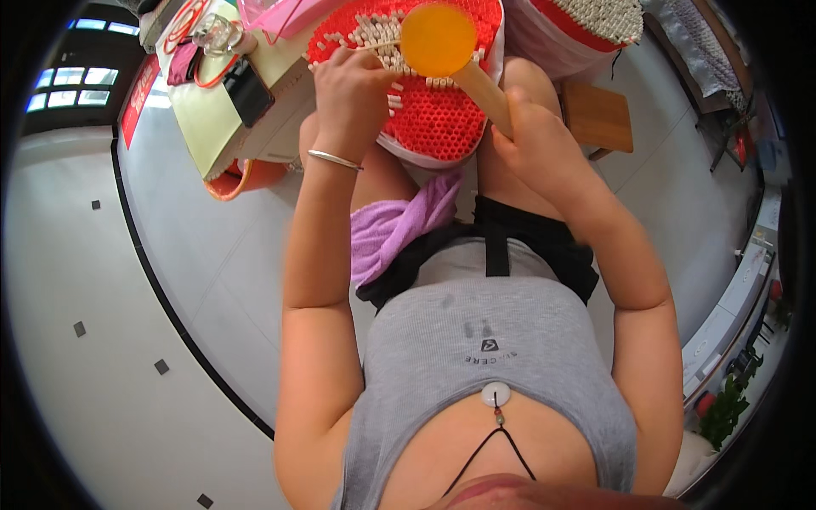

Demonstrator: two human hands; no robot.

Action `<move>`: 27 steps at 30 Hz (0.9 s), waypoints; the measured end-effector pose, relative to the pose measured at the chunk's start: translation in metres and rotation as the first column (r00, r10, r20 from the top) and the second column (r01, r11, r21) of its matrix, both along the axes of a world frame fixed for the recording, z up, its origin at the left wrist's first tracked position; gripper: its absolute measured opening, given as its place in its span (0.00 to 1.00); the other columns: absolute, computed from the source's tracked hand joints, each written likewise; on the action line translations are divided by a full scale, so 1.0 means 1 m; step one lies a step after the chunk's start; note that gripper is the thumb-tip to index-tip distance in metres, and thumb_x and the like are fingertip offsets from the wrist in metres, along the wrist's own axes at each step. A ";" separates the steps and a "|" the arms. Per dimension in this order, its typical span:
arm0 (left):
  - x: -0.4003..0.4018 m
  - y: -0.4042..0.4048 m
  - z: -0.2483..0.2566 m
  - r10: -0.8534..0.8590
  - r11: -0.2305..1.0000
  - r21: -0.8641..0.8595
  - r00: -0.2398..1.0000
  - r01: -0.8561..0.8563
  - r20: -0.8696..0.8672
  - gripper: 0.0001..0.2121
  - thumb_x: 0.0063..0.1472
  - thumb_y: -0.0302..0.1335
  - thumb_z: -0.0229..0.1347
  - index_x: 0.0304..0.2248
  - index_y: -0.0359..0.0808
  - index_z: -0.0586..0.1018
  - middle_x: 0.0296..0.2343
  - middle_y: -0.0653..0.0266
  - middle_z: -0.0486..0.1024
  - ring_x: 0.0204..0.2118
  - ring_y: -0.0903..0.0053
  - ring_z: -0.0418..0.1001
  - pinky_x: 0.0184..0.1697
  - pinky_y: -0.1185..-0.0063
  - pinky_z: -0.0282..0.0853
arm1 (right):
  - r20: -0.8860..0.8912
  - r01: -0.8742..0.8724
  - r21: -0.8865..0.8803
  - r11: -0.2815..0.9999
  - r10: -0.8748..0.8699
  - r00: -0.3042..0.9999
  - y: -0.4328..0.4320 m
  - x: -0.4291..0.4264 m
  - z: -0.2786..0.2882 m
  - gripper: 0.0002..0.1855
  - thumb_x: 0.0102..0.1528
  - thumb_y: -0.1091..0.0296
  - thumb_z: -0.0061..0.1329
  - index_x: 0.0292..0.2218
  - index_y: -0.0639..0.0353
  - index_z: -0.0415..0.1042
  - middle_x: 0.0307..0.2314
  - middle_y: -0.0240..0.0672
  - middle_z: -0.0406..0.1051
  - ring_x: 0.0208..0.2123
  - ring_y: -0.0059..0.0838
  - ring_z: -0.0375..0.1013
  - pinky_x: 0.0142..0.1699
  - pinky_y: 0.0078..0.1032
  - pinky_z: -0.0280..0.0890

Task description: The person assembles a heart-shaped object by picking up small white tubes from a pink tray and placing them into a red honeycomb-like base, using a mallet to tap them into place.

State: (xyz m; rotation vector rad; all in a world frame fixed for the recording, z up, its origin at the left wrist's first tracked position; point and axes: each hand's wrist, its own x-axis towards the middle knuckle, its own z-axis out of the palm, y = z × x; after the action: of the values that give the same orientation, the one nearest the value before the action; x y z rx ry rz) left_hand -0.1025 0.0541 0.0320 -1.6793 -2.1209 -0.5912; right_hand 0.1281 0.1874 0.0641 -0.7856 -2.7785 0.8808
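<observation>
Between my knees rests a red honeycomb-like holder [440, 121] of many small open cells, with a white cover around its side. Short whitish pegs [376, 32] stand in its far cells, and a few lie tilted near the middle. My right hand [539, 137] grips the wooden handle of a mallet [438, 39]. Its round yellow-orange head hovers over the holder and hides part of it. My left hand [354, 86] is at the holder's left side, fingers pinched on a thin pale stick [380, 44] that points toward the mallet head.
A second peg-filled holder [605, 22] stands at the far right, near a wooden stool [599, 118]. On the table [197, 127] at left are a black phone [248, 92] and a glass object [217, 35]. An orange bucket [245, 178] sits below; a purple towel [395, 233] lies on my lap.
</observation>
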 end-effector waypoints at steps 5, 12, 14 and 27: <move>-0.004 0.001 -0.005 0.010 0.991 -0.134 0.991 -0.029 -0.137 0.04 0.50 0.26 0.55 0.22 0.43 0.80 0.27 0.72 0.73 0.35 0.70 0.72 0.39 0.69 0.65 | -0.362 -0.046 -0.196 0.980 -0.029 0.932 0.001 0.013 0.010 0.18 0.55 0.67 0.51 0.43 0.72 0.66 0.26 0.51 0.72 0.26 0.49 0.73 0.35 0.36 0.68; 0.008 0.004 -0.005 -0.045 0.995 0.103 0.911 0.003 0.410 0.07 0.52 0.23 0.59 0.33 0.41 0.83 0.29 0.66 0.76 0.35 0.70 0.74 0.39 0.74 0.68 | -0.069 0.159 -0.596 0.787 -0.247 0.966 -0.002 0.038 0.015 0.18 0.56 0.66 0.52 0.43 0.70 0.66 0.24 0.37 0.69 0.19 0.20 0.69 0.23 0.21 0.64; 0.018 0.011 -0.004 -0.149 0.954 0.293 0.755 -0.059 0.639 0.12 0.50 0.19 0.62 0.37 0.38 0.83 0.30 0.64 0.80 0.33 0.71 0.76 0.38 0.78 0.71 | -0.082 0.150 -0.613 0.776 -0.251 0.965 0.001 0.041 0.004 0.18 0.56 0.66 0.52 0.42 0.70 0.66 0.24 0.37 0.69 0.18 0.21 0.69 0.23 0.22 0.64; 0.029 0.023 -0.020 0.043 0.953 0.250 0.896 -0.169 0.441 0.06 0.47 0.22 0.66 0.28 0.36 0.84 0.24 0.63 0.80 0.30 0.73 0.76 0.37 0.76 0.71 | -0.066 0.153 -0.635 0.757 -0.251 0.966 0.001 0.032 -0.002 0.16 0.55 0.67 0.52 0.40 0.70 0.66 0.25 0.37 0.68 0.18 0.20 0.68 0.21 0.20 0.64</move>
State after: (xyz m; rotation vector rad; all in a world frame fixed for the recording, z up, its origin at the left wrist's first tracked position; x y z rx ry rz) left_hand -0.0740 0.0769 0.0116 -1.3529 -2.2621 -1.2662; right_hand 0.1602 0.1887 0.0620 -1.0252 -2.1938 1.7722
